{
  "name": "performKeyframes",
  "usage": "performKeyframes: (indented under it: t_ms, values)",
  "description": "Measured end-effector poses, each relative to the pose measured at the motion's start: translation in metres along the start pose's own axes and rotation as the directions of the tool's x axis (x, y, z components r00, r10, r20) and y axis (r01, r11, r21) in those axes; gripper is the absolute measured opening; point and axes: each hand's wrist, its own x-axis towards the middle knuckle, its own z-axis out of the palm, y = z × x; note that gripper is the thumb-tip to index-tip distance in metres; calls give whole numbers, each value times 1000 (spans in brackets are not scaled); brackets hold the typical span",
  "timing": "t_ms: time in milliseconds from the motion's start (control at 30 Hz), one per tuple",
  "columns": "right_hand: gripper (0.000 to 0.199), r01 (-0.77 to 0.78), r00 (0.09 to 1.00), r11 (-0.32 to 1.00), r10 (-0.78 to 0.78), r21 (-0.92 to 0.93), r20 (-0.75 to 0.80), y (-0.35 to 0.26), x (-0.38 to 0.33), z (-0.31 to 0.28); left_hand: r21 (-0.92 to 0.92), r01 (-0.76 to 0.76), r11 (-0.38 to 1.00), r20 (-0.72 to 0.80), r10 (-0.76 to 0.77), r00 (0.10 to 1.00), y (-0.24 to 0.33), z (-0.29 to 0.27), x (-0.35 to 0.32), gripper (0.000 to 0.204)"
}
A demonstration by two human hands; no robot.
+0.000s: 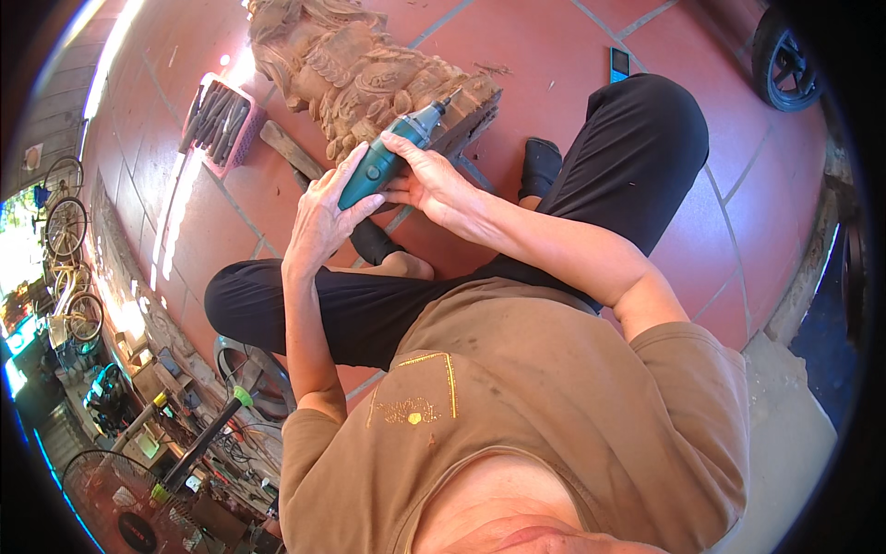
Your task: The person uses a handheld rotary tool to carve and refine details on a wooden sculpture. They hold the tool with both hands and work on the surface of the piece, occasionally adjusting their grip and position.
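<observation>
A green rotary tool (374, 168) is held between my two hands, its narrow metal bit pointing up and right. My left hand (318, 214) is closed on the left side of its body, thumb near the rear end. From the other side my right hand (434, 189) grips it, thumb lying on the upper body near the collar and fingers partly hidden underneath. Just beyond the tool lies a carved brown wooden piece (346, 69) with dense relief; the bit overlaps its near right end in view, and I cannot tell whether they touch.
A pink basket (242, 148) of dark chisel-like tools stands at left, near a wooden mallet-like handle (288, 148). A phone (619, 65) lies on the red tiled floor (554, 102). A wheel (786, 65) stands far right; a fan (115, 499) and bicycles (66, 226) are left.
</observation>
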Motion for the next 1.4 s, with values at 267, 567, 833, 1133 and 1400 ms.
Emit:
performKeyframes:
  t_ms: [267,567,833,1133,1400]
  values:
    - [42,-31,999,1000,31,1,28,-3,-5,-1,-7,12,1000,25,-12,1000,2,-2,-1,69]
    - [41,-37,999,999,38,5,-12,-3,-1,0,-19,-26,999,1,26,1000,2,-1,1,68]
    - [42,-27,1000,1000,27,-1,-10,-4,-1,2,11,1,1000,-6,-1,1000,1,-1,1,67]
    - [40,-12,1000,1000,12,-3,-15,-2,4,2,-20,17,1000,6,-17,1000,1,-1,2,67]
    - [42,-20,1000,1000,20,1,-15,-4,5,2,56,22,998,14,-23,1000,3,-2,2,67]
